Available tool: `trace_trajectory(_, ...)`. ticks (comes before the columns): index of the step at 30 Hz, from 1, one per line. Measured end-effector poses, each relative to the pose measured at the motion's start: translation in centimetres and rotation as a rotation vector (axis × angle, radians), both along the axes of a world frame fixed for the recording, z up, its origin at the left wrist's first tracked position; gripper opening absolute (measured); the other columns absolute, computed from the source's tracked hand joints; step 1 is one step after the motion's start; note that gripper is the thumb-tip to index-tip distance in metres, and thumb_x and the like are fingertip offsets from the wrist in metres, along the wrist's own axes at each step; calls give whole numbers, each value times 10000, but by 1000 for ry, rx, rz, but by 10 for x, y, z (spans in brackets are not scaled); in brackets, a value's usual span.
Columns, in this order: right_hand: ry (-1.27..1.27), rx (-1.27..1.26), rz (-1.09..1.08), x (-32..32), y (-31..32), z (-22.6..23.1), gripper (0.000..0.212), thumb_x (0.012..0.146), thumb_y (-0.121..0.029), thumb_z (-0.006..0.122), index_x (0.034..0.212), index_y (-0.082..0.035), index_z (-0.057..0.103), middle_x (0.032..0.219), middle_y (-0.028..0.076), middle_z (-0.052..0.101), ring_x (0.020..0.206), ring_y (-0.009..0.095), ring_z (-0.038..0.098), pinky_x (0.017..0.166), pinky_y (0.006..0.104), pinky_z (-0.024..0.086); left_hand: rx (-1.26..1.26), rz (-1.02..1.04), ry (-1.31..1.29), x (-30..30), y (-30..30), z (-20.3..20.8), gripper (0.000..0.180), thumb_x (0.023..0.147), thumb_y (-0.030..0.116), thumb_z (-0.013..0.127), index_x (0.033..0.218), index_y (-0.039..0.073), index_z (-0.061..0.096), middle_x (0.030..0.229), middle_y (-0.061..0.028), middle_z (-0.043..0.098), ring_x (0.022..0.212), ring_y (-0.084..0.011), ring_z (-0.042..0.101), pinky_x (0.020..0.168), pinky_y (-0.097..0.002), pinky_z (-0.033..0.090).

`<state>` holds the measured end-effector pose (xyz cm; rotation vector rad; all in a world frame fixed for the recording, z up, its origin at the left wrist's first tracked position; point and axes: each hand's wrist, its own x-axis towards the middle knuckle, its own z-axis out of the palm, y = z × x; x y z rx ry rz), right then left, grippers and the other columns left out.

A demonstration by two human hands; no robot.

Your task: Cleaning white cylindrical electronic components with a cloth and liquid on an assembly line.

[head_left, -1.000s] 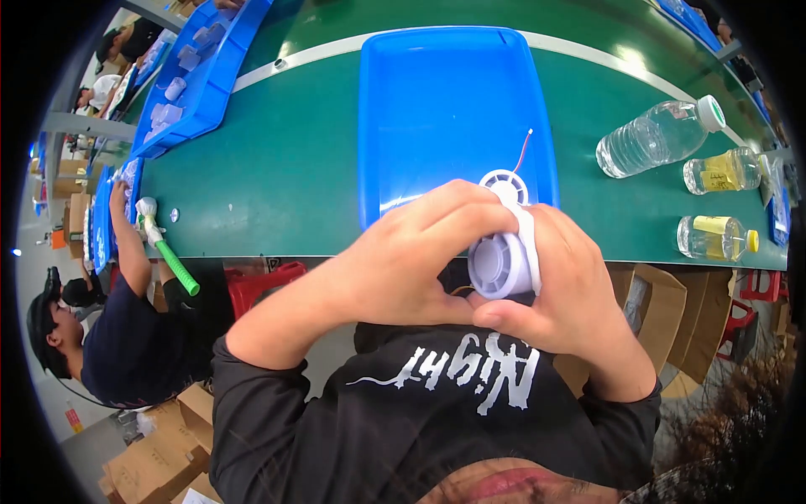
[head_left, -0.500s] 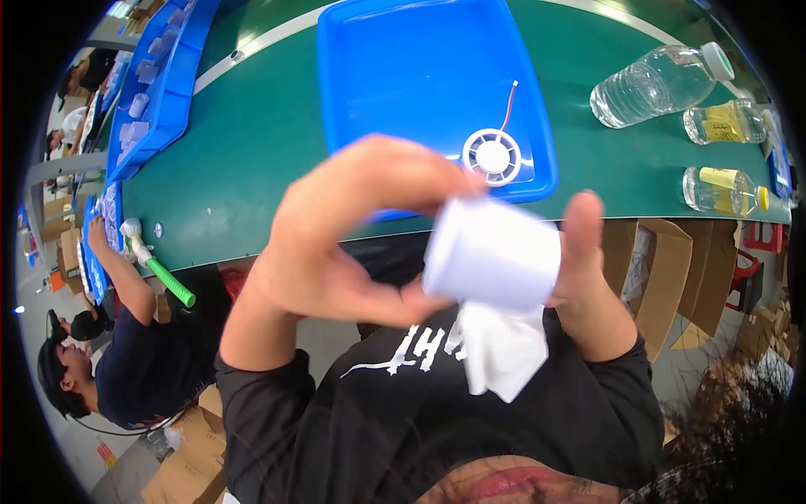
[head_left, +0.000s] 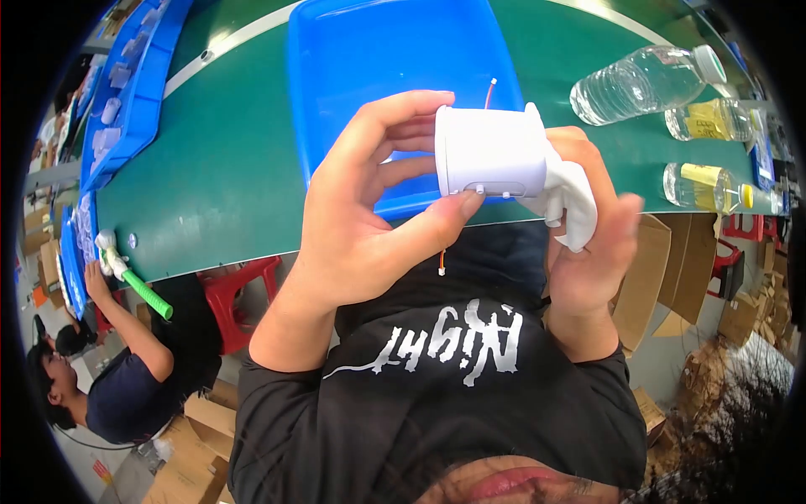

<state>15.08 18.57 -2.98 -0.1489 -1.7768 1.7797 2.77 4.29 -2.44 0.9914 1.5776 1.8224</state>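
Observation:
In front of my chest, my left hand [head_left: 369, 214] grips a white plastic cylindrical housing [head_left: 494, 151] lying on its side, its fingers behind and its thumb on the lower side. That side has an oval panel with small white pegs or buttons. A thin wire with a small white connector [head_left: 442, 270] hangs below my left thumb. At the housing's right end, my right hand [head_left: 592, 244] has its fingers bent around a crumpled white cloth [head_left: 575, 202], its thumb standing apart. Behind them, a wire with a connector [head_left: 493, 82] shows over the blue tray [head_left: 395, 50].
Clear plastic bottles [head_left: 642, 84] lie on the green table [head_left: 218, 160] at right. A blue bin [head_left: 126, 126] of small white parts stands at far left. A green-handled tool [head_left: 144, 290] lies at the left edge, near a co-worker [head_left: 126, 386]. Cardboard boxes [head_left: 684, 265] stand below.
The housing has turned, and its panelled side now shows. My left hand has risen and its thumb has moved beneath the housing. The round white fan in the tray is now hidden.

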Motion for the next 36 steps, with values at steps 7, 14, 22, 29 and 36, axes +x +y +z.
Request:
trace_trajectory(7, 17, 492, -116, -1, -3, -12, 324, 1011, -257, 442, 995, 38, 575, 930, 123, 560, 816, 193, 511, 729, 303, 414, -16, 2, 13, -1, -4, 6, 595, 745, -53, 687, 1298, -71, 469, 1161, -136, 574, 1095, -181, 572, 932, -302, 487)
trace_trajectory(14, -86, 166, -21, 13, 3, -10, 366, 1009, -299, 436, 951, 29, 587, 922, 126, 576, 776, 204, 520, 719, 308, 417, -31, -64, -83, 0, -2, 2, 593, 752, -52, 690, 1301, -69, 468, 1163, -134, 575, 1099, -179, 570, 945, -311, 480)
trace_trajectory(22, 23, 424, -159, 5, -1, -22, 212, 988, -196, 533, 929, 6, 557, 878, 82, 571, 739, 166, 503, 653, 273, 402, -59, -23, 11, 8, 2, 5, 588, 746, -64, 703, 1292, -54, 484, 1183, -135, 567, 1117, -191, 570, 936, -318, 492)
trace_trajectory(29, -175, -378, 70, 1, 0, -7, 285, 1028, -302, 484, 885, -63, 545, 755, -67, 512, 676, -9, 406, 594, 177, 341, -47, 46, 840, -8, -1, -7, 623, 665, -96, 732, 1249, -11, 530, 1259, -188, 565, 1156, -297, 577, 940, -370, 500)
trace_trajectory(36, 110, 440, -133, 4, 5, -15, 188, 971, -170, 568, 899, 3, 558, 817, 89, 540, 686, 166, 489, 625, 268, 404, -27, -115, 111, -2, -7, 9, 710, 781, -1, 707, 1394, -83, 358, 1382, -269, 467, 1280, -299, 498, 1042, -372, 426)
